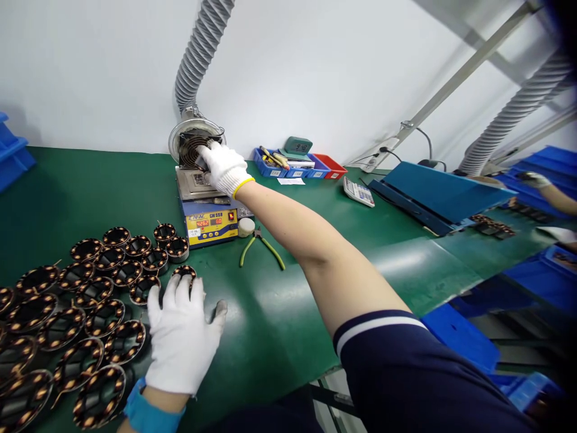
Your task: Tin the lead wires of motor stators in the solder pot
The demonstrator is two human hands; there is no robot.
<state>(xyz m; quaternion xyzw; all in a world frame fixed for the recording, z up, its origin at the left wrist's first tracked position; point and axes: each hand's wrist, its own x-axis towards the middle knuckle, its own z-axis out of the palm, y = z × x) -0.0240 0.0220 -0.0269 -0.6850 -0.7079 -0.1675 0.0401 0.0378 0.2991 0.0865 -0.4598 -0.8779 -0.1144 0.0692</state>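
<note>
1. A coil ring (184,272) is lying on the green tabletop (270,331), showing copper-coloured windings inside a dark round rim.
2. The left hand (183,334) is partly covering that ring, spreading its fingers loosely without gripping.
3. The right hand (224,167) is reaching over the yellow-fronted unit (211,227); something dark is showing at its fingertips, but I cannot tell whether it is grasping it.
4. Similar rings (93,291) are clustering leftward.
5. Green-handled pliers (257,233) are resting near the unit.
</note>
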